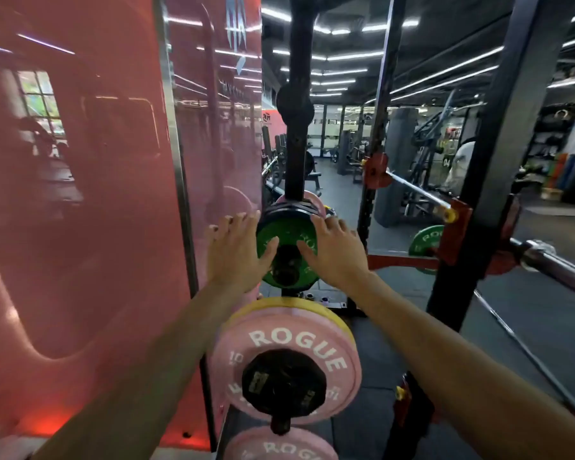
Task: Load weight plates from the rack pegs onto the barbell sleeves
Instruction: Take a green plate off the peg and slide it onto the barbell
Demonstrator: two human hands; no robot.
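A green plate (pixel 287 232) hangs on a rack peg at mid-frame, with black plates stacked behind it. My left hand (pixel 234 252) lies against its left rim and my right hand (pixel 334 252) against its right rim; fingers are spread, thumbs pressing on the plate's face. Whether the plate is off the peg I cannot tell. The barbell (pixel 541 257) rests in the rack at the right, its bare steel sleeve pointing toward me. Another green plate (pixel 425 242) sits on the bar's far side.
Below the green plate a pink plate (pixel 286 360) with a yellow one behind it fills a lower peg, and another pink plate (pixel 279 448) sits beneath. A red mirrored wall (pixel 80 194) stands at the left. A black rack upright (pixel 498 161) rises between the pegs and the barbell.
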